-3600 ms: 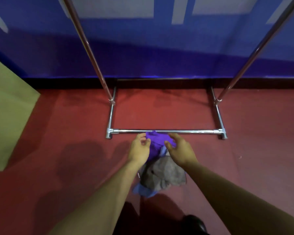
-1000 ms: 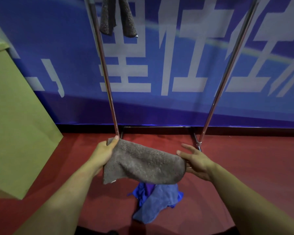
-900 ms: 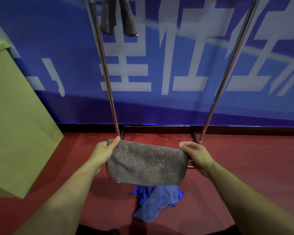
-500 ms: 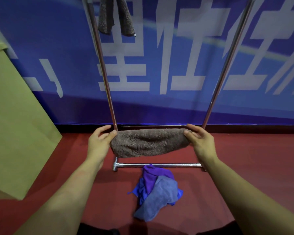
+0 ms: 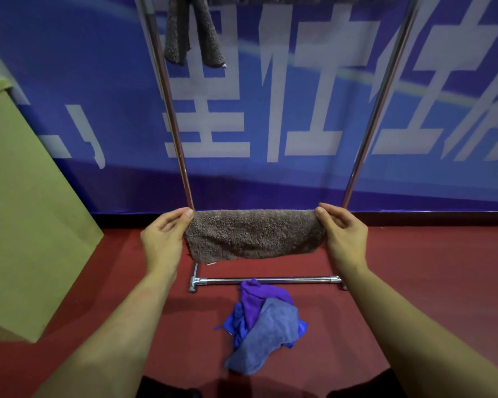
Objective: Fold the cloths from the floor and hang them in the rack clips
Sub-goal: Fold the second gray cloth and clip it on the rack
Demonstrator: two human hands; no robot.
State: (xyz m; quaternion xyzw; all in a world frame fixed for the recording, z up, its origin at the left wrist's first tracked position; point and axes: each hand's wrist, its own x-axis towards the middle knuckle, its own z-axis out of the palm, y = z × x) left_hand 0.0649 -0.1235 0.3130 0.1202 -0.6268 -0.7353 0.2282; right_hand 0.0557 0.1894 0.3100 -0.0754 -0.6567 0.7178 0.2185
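Terry-like and brown, the cloth (image 5: pixel 253 234) hangs stretched between the two hands, folded over so that its upper edge is a rounded fold and its lower edges hang free below. The left hand (image 5: pixel 164 239) pinches the left end between thumb and fingers, the other fingers loosely curled; the right hand (image 5: pixel 342 234) does the same at the right end. It looks light, soft and thick-piled, with no stiffness of its own: between the hands it sags a little and would crumple if either end were let go. The pile should give good grip, so a light pinch is enough. For the next fold or for clipping, the top corners at the folded edge seem the best places to hold, keeping the layers together.

Below the hands, on the red floor (image 5: pixel 414 268), lies a heap of blue and purple cloths (image 5: pixel 265 326) just in front of the rack (image 5: pixel 265 280) base bar. Above the left hand a second brown cloth (image 5: pixel 193 30) already hangs from the rack; the clips themselves are out of view.
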